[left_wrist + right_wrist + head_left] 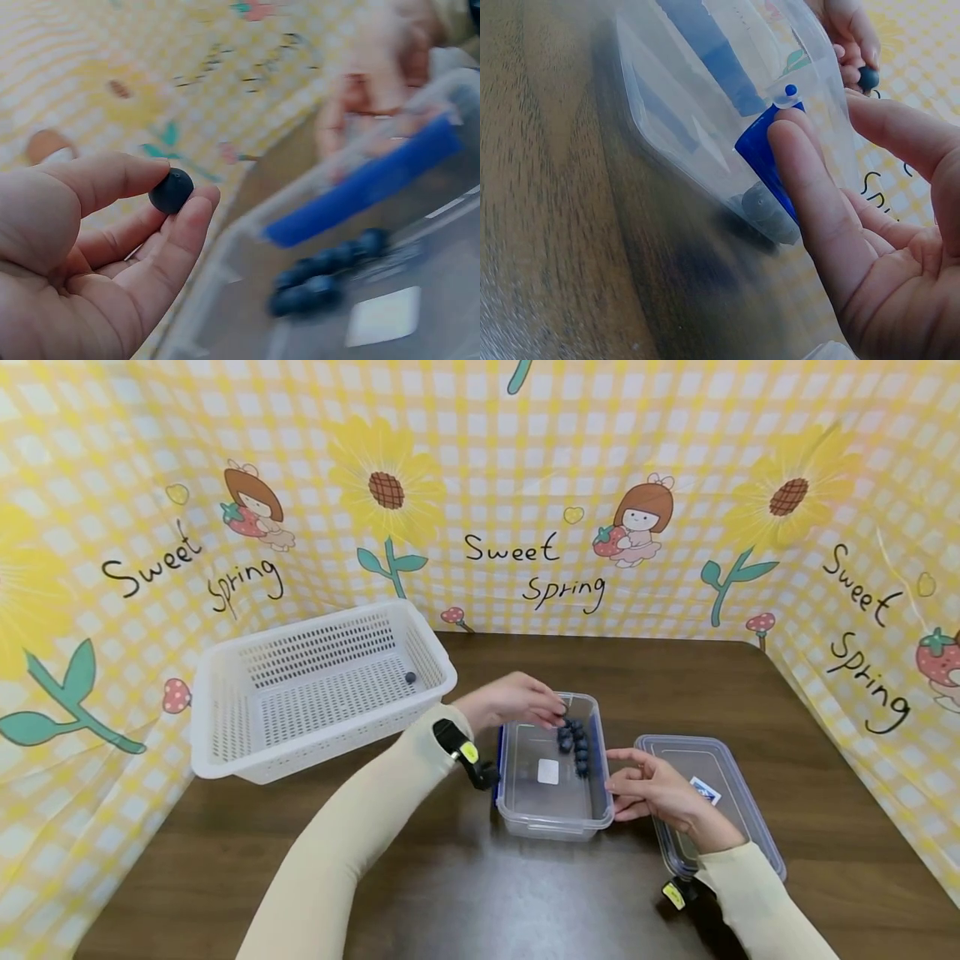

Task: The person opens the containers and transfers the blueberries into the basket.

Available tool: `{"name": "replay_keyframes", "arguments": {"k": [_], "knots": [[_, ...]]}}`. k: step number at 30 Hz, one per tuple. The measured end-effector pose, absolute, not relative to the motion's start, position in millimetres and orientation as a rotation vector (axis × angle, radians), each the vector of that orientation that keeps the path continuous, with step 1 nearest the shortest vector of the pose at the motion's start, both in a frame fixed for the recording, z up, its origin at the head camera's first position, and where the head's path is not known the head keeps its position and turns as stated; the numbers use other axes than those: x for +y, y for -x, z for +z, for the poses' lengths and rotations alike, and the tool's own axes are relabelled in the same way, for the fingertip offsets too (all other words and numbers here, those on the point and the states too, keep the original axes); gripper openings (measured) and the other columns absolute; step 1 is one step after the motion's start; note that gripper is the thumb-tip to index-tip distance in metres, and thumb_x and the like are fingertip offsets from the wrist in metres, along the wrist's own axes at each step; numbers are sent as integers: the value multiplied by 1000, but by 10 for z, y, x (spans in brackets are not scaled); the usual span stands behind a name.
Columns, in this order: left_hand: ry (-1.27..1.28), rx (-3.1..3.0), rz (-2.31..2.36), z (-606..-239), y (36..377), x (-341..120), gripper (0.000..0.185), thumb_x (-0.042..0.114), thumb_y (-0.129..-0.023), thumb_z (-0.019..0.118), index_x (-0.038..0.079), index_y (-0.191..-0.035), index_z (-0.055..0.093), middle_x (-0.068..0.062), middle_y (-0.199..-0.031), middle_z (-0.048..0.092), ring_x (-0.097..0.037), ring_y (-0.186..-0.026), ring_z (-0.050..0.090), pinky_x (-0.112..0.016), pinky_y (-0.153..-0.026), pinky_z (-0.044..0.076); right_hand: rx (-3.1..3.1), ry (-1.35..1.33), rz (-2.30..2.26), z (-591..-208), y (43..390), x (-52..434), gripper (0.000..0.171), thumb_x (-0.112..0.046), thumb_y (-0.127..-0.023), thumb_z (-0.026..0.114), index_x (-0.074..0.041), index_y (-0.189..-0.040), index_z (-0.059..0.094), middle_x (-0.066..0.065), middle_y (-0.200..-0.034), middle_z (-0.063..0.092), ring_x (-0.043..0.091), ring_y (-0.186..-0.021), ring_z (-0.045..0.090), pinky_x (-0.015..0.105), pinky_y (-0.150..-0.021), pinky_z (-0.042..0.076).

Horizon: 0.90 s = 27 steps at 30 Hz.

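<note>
My left hand (546, 708) hovers over the back left of a clear plastic box (525, 814) with blue clips. Between its thumb and fingertips it pinches one dark blueberry (171, 190). Several more blueberries (573, 745) lie in a row along the right side inside the box. My right hand (628, 783) is at the box's right wall. Its straight fingers (802, 176) press against the blue clip (759, 150) and hold nothing. The left hand's berry (868, 77) shows beyond the box in the right wrist view.
A white perforated basket (225, 727) stands at the back left with a single blueberry (410, 677) inside. The box's clear lid (738, 793) lies on the brown table to the right, partly under my right forearm. Yellow printed cloth walls surround the table.
</note>
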<state>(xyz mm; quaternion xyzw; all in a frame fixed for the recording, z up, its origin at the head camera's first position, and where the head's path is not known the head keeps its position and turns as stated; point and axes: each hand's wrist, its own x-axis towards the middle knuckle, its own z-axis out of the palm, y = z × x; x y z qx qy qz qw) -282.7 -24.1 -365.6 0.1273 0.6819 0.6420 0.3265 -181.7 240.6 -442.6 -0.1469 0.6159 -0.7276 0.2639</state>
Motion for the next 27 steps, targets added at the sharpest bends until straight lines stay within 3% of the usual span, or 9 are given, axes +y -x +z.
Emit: {"name": "replay_keyframes", "arguments": {"k": [4,7,10,16,22,27], "knots": [[-324,1801,1811,-3471,2965,-546,28,-8,-98,54,-20,-124,53,-31,-108,67,-19,-81,70,-46,-99,53,1668,403,-1967,-4430,1834,2407,48,6,-96,57,4,-139,34,5,-93,69,18,-73,71,33,-68,63],[-327,1806,1912,-3354,3065,-805,26,-7,-100,51,-20,-122,54,-26,-99,71,-19,-81,71,-40,-93,57,1672,405,-1968,-4432,1842,2410,49,7,-96,57,5,-139,33,5,-93,69,17,-73,71,33,-67,63],[-283,1811,2004,-3275,3170,-1084,18,-6,-100,51,-16,-113,59,-12,-85,73,-18,-80,71,-34,-87,59,1671,406,-1971,-4431,1845,2412,50,6,-96,57,6,-140,33,5,-94,70,18,-73,71,33,-67,63],[-69,1796,2146,-3171,3311,-1673,11,-4,-100,54,-5,-104,64,-10,-90,72,-19,-87,70,-39,-104,48,1682,393,-1964,-4423,1834,2409,50,7,-96,57,6,-139,32,5,-94,70,18,-73,71,34,-67,63],[108,1745,2312,-3160,3372,-2143,13,-4,-97,61,3,-93,72,-10,-93,72,-19,-88,71,-37,-105,47,1686,385,-1964,-4429,1829,2421,53,7,-96,57,9,-141,28,5,-94,70,18,-73,71,33,-67,63],[184,1754,2329,-3223,3347,-2474,13,-1,-98,61,6,-93,71,-6,-94,71,-18,-96,69,-35,-109,43,1679,380,-1958,-4442,1829,2407,56,6,-96,57,11,-141,25,6,-94,69,18,-73,71,34,-68,63]]}}
